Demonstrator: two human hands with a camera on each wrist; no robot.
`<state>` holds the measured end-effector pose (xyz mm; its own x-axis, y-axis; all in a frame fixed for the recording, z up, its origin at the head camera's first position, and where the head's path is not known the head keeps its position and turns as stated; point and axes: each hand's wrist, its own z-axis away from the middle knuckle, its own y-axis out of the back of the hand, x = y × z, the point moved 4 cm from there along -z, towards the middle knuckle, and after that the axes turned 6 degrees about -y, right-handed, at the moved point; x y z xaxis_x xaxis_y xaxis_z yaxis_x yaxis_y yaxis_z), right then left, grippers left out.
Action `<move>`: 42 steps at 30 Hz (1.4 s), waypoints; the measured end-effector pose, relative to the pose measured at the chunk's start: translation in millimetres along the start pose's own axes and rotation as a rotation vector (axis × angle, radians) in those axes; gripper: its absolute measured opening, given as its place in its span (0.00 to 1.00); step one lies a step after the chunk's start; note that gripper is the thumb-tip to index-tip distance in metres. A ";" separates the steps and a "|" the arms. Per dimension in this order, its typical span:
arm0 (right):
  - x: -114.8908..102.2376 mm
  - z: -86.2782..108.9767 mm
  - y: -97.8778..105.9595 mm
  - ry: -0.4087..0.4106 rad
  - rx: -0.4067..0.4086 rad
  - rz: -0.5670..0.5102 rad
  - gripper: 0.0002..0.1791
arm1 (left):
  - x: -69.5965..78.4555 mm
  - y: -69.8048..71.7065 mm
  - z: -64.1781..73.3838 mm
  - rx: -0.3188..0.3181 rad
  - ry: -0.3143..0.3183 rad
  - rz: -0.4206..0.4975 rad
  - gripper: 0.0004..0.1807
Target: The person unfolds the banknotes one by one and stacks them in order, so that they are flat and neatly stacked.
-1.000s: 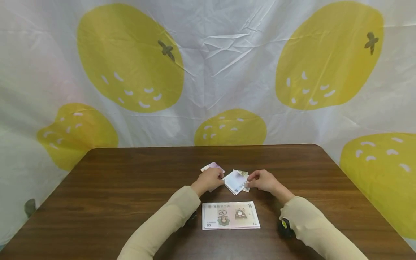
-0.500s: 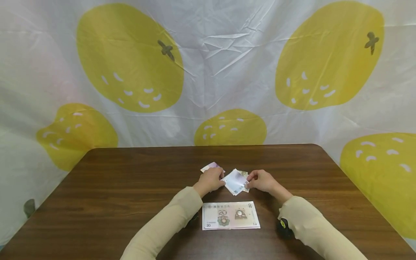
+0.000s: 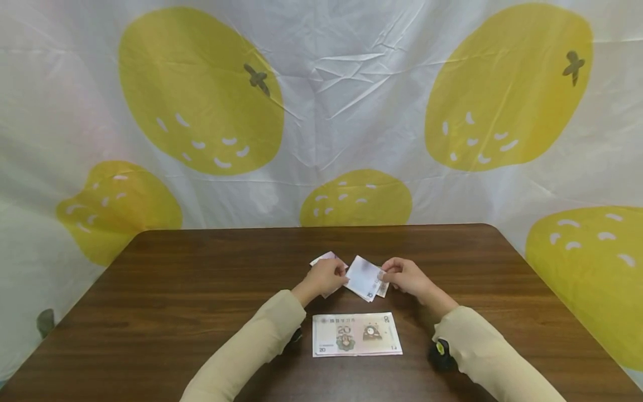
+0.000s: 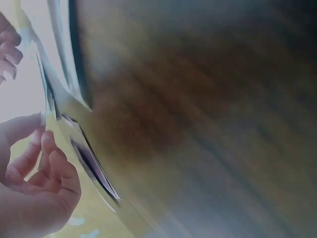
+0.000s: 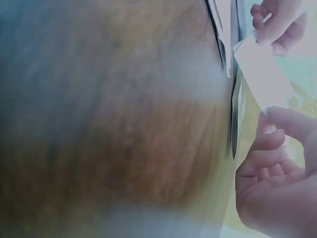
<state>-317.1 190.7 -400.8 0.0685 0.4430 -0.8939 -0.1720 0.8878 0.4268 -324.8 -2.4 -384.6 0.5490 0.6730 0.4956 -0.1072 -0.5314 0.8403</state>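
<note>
Between my hands is a pale play banknote (image 3: 361, 277) marked 10, held at an angle above the far middle of the table. My left hand (image 3: 324, 277) pinches its left corner between thumb and forefinger, as the left wrist view also shows. On the opposite side my right hand (image 3: 408, 277) pinches its edge; in the right wrist view the thumb and forefinger meet at the corner. A purplish banknote (image 3: 327, 256) lies partly hidden under the left hand. Another banknote (image 3: 384, 288) peeks out beneath the held one, near the right fingers.
Closer to me lies a neat stack of banknotes (image 3: 356, 335) with a 20 on top. The brown wooden table (image 3: 201, 312) ends at a back edge against a white curtain (image 3: 351, 111) with yellow fruit prints.
The held note has turned and risen slightly, its top corner shifting left. My right hand has moved up a little; the left hand has barely moved. The stack of 20s stays put.
</note>
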 end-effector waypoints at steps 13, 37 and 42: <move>-11.2 0.8 2.8 -0.012 -0.018 -0.169 0.15 | -6.0 5.3 7.3 0.071 0.019 0.396 0.06; -19.7 9.8 -4.5 0.035 -0.065 -0.208 0.14 | -9.7 0.6 12.3 0.161 0.207 0.808 0.09; -19.3 10.5 -5.9 0.038 -0.101 -0.189 0.12 | -8.1 4.5 10.9 0.203 0.202 0.805 0.19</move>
<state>-307.0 178.2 -384.6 0.0720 0.2633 -0.9620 -0.2570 0.9368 0.2372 -320.7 -15.8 -387.3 0.2091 0.1197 0.9705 -0.2402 -0.9558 0.1696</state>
